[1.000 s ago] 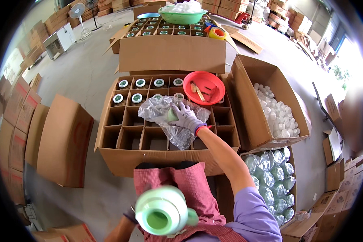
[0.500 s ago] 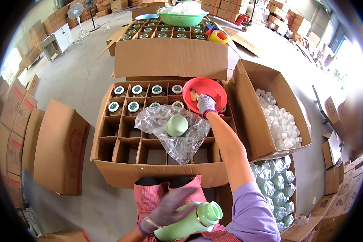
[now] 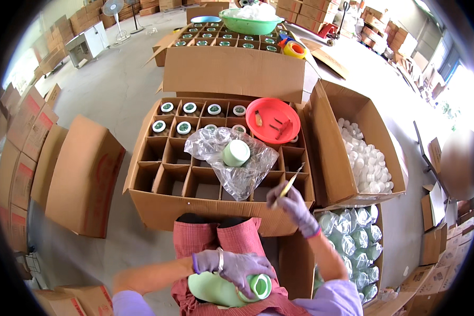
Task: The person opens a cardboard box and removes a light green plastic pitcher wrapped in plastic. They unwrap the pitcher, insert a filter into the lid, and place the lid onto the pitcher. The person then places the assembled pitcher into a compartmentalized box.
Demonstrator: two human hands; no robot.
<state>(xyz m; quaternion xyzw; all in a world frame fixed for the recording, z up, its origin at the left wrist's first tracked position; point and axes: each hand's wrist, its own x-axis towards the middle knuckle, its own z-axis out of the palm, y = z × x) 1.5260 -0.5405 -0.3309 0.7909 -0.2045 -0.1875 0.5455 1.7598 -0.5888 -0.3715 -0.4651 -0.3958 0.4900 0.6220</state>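
A pale green bottle (image 3: 212, 288) lies across my lap, its open mouth facing right. My gloved left hand (image 3: 242, 267) is closed over its shoulder, beside the neck. In my gloved right hand (image 3: 294, 204) is a slim tool with a pale yellow handle (image 3: 286, 188) and a thin metal tip, pointing up and away; its exact kind is unclear. Ahead, a pale green cup-shaped piece (image 3: 236, 153) rests on a crumpled clear plastic bag (image 3: 205, 142) on the divided carton (image 3: 216, 213). A red bowl (image 3: 295, 113) on that carton holds a tan piece and dark red, stick-like pieces.
White-lidded jars (image 3: 183, 127) fill the carton's far compartments. To the right are a carton of white caps (image 3: 371, 167) and a box of plastic-wrapped green bottles (image 3: 359, 247). Behind stands another jar carton with a green basin (image 3: 250, 25) and a tape dispenser (image 3: 294, 49).
My right hand has come back from the red bowl toward me, now holding the slim tool. My left hand has settled over the bottle's shoulder. The view has shifted slightly.
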